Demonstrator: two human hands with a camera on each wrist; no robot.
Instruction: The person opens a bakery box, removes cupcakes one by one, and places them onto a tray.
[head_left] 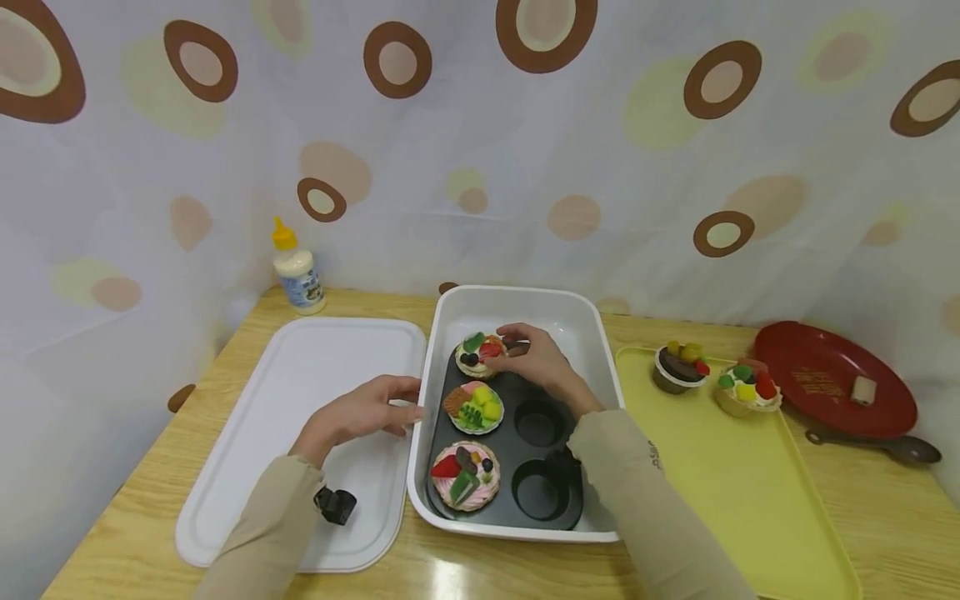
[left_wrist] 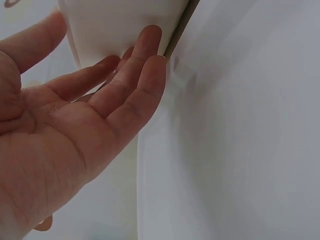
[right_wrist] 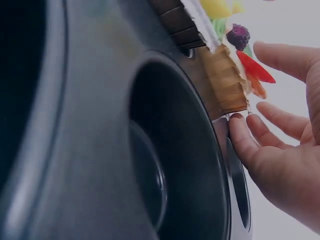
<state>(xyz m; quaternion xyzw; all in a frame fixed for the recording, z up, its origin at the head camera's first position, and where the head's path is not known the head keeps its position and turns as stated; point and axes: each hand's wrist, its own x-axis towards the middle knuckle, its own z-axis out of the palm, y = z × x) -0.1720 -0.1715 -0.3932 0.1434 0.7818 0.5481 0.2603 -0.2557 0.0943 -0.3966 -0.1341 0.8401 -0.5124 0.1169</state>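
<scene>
A dark muffin tin [head_left: 517, 417] lies inside a white bin [head_left: 427, 392], with three toy fruit tarts down its left column. At the far-left cup, my right hand [head_left: 542, 360] reaches over a tart with strawberry and dark berries [head_left: 472, 360]. The right wrist view shows these fingers [right_wrist: 282, 57] loosely spread beside the tart [right_wrist: 225, 82], with no pinch on it. Nearer stand a tart with yellow fruit [head_left: 483, 408] and a pink-cream tart [head_left: 467, 477]. My left hand [head_left: 371, 410] has its fingers extended at the bin's left wall, palm bare in the left wrist view.
A white lid [head_left: 337, 350] lies left of the bin; a yellow-capped bottle [head_left: 300, 279] stands behind it. On the yellow tray [head_left: 735, 500] at right sit a chocolate cupcake [head_left: 677, 371] and another tart [head_left: 742, 398]. Beyond are a red plate [head_left: 795, 354] and a dark spoon [head_left: 911, 450].
</scene>
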